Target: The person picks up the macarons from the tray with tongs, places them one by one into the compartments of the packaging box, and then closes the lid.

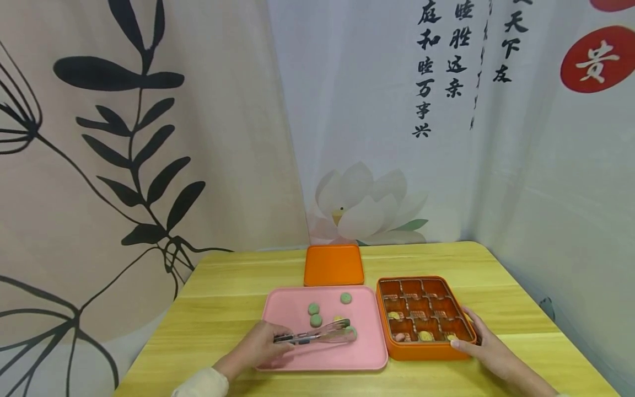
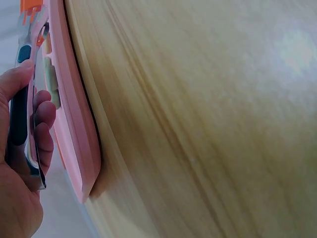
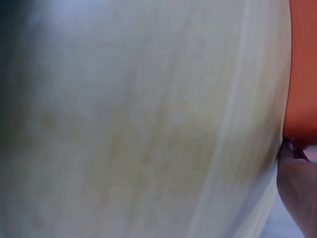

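My left hand (image 1: 265, 344) grips a pair of tongs (image 1: 302, 337) with dark handles and clear ends, held over the pink tray (image 1: 278, 361). The tongs' tips are at a round green piece (image 1: 351, 332) on the tray's right side; whether they pinch it I cannot tell. Other green pieces (image 1: 316, 320) and a partly hidden yellow one (image 1: 338, 318) lie on the tray. My right hand (image 1: 488, 347) holds the near right corner of an orange box (image 1: 426, 352), thumb in front and fingers along the side. In the right wrist view, that hand (image 3: 297, 181) is mostly cut off.
The box has a clear divider with several compartments. A pink piece (image 1: 399, 337) and yellow pieces (image 1: 425, 336) sit in its near row, another yellow piece (image 1: 394, 315) in the middle row's left compartment. An orange lid (image 1: 334, 266) lies behind the tray on the wooden table (image 1: 223, 298).
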A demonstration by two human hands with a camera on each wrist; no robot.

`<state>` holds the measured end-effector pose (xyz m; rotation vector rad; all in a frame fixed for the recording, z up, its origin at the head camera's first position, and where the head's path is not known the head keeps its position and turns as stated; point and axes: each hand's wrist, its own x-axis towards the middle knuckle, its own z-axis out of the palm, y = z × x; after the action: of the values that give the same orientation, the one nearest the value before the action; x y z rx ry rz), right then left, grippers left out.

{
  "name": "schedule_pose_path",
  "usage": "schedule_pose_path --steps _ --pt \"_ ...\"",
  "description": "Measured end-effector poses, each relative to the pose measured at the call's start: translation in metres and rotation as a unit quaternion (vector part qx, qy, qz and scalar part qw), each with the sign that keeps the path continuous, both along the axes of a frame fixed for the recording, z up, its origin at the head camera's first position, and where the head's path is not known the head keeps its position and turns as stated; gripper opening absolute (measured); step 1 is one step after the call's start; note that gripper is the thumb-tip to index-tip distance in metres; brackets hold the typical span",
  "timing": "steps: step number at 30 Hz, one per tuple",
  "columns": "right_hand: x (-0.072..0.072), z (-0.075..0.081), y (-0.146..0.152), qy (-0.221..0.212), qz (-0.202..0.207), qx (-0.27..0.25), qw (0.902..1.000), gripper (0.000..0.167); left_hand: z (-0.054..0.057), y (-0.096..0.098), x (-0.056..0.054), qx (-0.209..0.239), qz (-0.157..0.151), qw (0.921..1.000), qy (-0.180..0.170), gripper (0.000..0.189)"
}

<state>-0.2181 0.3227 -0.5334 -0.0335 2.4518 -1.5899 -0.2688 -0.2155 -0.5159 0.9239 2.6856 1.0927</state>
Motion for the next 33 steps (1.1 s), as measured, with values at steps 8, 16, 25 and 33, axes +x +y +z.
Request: schedule_pose_path --steps 8,16,25,33 --pt "0.0004 0.0003 -0.0003 0.006 0.002 0.001 1.0000 0.094 -0.0014 0.0002 -0.0012 -0.003 -0.004 1.0000 0.006 0.010" --pt "0.0001 0.0013 -0.0003 0.000 0.002 -0.006 1.0000 0.091 -0.0041 0.0049 -0.0031 -0.015 -0.009 0.9991 0.038 0.013" --pt "0.0005 0.0012 -0.0008 0.009 0.003 -0.001 1.0000 0.090 -0.0041 0.0037 -0.0025 -0.017 -0.004 0.9986 0.050 0.010" --pt "0.0018 0.0006 -0.0007 0.016 0.006 0.002 0.9999 0.091 -0.0033 0.0014 -0.0001 -0.009 0.005 0.9989 0.046 0.009"
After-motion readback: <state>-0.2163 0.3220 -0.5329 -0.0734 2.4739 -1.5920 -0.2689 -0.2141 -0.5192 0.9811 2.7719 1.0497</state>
